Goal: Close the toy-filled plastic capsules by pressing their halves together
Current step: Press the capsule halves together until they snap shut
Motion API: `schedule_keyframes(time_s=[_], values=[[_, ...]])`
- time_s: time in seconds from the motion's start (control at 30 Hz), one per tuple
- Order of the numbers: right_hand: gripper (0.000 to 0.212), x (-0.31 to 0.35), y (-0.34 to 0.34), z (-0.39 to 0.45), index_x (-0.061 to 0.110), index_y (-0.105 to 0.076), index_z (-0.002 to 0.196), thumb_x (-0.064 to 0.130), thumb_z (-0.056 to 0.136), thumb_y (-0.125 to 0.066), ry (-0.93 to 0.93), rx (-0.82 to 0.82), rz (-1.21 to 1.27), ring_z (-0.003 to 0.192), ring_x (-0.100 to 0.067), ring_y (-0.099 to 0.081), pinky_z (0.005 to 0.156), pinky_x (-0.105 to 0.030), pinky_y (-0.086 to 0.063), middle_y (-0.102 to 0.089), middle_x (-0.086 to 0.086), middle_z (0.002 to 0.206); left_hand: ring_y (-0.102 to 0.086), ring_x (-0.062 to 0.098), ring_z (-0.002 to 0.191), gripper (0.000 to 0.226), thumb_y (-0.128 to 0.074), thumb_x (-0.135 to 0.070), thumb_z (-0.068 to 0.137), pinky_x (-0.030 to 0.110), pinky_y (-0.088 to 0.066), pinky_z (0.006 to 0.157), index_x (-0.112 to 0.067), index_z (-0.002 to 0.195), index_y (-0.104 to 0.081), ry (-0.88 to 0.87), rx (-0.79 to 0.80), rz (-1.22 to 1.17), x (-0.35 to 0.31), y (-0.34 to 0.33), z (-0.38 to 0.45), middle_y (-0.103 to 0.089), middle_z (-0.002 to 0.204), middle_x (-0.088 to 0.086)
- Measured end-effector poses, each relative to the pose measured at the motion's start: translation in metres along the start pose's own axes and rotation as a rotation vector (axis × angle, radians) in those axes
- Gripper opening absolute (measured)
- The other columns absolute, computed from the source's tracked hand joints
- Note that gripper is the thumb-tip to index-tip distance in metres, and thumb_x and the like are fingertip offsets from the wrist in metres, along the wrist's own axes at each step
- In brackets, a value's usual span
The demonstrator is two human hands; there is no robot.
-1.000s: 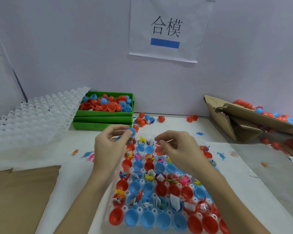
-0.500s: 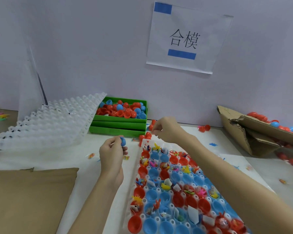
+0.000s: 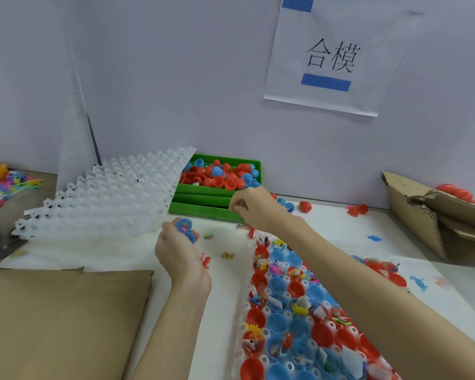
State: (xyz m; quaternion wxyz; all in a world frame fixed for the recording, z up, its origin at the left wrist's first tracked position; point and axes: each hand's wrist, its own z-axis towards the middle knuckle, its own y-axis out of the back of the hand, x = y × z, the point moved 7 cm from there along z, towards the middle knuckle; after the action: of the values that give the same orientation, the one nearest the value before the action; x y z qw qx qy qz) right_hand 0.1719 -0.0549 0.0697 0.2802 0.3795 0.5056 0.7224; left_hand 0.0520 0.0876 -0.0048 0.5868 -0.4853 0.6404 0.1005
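right hand [image 3: 254, 207] now nearer green tray [image 3: 203, 208]

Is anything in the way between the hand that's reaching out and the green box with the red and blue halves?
Nothing visible is. The right hand hovers just in front of the green box, with only open air up to the loose capsule halves inside. The left hand waits nearer, holding a blue capsule half.
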Motion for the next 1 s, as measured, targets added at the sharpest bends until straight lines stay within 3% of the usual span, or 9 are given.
schedule_keyframes(time_s=[0.1,0.17,0.23,0.3,0.4,0.5,0.63,0.77,1.0], values=[[0.026,0.004,0.017,0.002,0.003,-0.072,0.116,0.001,0.105,-0.048,0.016,-0.236,0.038,0.089,-0.022,-0.063,0.084,-0.029,-0.05,-0.07,-0.012,0.11,-0.058,0.012,0.068,0.034,-0.033,-0.025,0.108,0.03,-0.042,0.074,-0.012,0.098,-0.063,0.016,-0.009,-0.015,0.005,0.001,0.002,-0.067,0.093,0.002],[0.026,-0.002,0.026,0.005,0.001,-0.071,0.115,-0.002,0.103,-0.048,-0.023,-0.297,0.033,0.1,-0.028,-0.062,0.091,-0.036,-0.051,-0.067,-0.013,0.114,-0.057,0.014,0.068,0.033,-0.034,-0.022,0.107,0.029,-0.043,0.072,-0.011,0.097,-0.065,0.019,-0.021,-0.034,0.007,0.002,0.001,-0.066,0.092,0.003],[0.027,-0.014,0.033,0.006,0.0,-0.072,0.114,-0.004,0.102,-0.048,-0.091,-0.294,0.065,0.106,-0.03,-0.064,0.095,-0.04,-0.052,-0.069,-0.015,0.117,-0.06,0.014,0.07,0.032,-0.038,-0.022,0.106,0.028,-0.045,0.072,-0.012,0.1,-0.067,0.012,-0.054,-0.054,0.005,0.004,0.001,-0.067,0.09,0.001],[0.027,-0.03,0.038,0.0,0.0,-0.074,0.114,-0.002,0.103,-0.051,-0.157,-0.293,0.123,0.106,-0.028,-0.067,0.096,-0.035,-0.053,-0.073,-0.014,0.117,-0.061,0.012,0.07,0.031,-0.041,-0.022,0.105,0.026,-0.047,0.07,-0.013,0.103,-0.07,-0.002,-0.1,-0.081,0.001,0.008,0.003,-0.067,0.088,-0.001],[0.025,-0.053,0.04,-0.019,0.003,-0.077,0.112,0.0,0.102,-0.054,-0.218,-0.282,0.193,0.095,-0.019,-0.068,0.091,-0.026,-0.052,-0.076,-0.01,0.112,-0.059,0.011,0.069,0.03,-0.043,-0.018,0.102,0.024,-0.047,0.067,-0.015,0.103,-0.072,0.002,-0.121,-0.109,-0.003,0.011,0.004,-0.064,0.086,0.0],[0.027,-0.067,0.035,-0.042,0.008,-0.078,0.111,0.001,0.102,-0.054,-0.246,-0.235,0.218,0.091,-0.017,-0.068,0.09,-0.027,-0.055,-0.078,-0.006,0.107,-0.058,0.012,0.07,0.028,-0.044,-0.016,0.102,0.023,-0.046,0.064,-0.015,0.1,-0.072,0.045,-0.108,-0.092,0.001,0.008,0.001,-0.061,0.085,0.001],[0.026,-0.08,0.038,-0.073,0.014,-0.079,0.109,0.004,0.103,-0.055,-0.252,-0.22,0.251,0.096,-0.016,-0.069,0.093,-0.031,-0.056,-0.076,0.003,0.103,-0.055,0.012,0.067,0.026,-0.046,-0.014,0.103,0.022,-0.045,0.062,-0.016,0.094,-0.07,0.081,-0.037,-0.048,0.005,0.0,-0.009,-0.06,0.084,0.001],[0.025,-0.104,0.055,-0.118,0.018,-0.078,0.108,0.007,0.103,-0.057,-0.293,-0.233,0.242,0.091,-0.004,-0.069,0.092,-0.028,-0.058,-0.075,0.009,0.102,-0.055,0.015,0.067,0.02,-0.051,-0.009,0.103,0.021,-0.045,0.061,-0.009,0.097,-0.07,0.136,0.112,0.046,0.007,-0.01,-0.014,-0.06,0.088,0.004],[0.024,-0.129,0.092,-0.174,0.012,-0.078,0.108,0.005,0.104,-0.055,-0.314,-0.288,0.401,0.09,-0.011,-0.073,0.086,-0.032,-0.062,-0.078,0.003,0.098,-0.057,0.016,0.079,0.02,-0.051,-0.006,0.104,0.025,-0.049,0.076,-0.004,0.098,-0.07,0.143,0.387,0.143,0.023,-0.037,-0.04,-0.063,0.099,0.009]])
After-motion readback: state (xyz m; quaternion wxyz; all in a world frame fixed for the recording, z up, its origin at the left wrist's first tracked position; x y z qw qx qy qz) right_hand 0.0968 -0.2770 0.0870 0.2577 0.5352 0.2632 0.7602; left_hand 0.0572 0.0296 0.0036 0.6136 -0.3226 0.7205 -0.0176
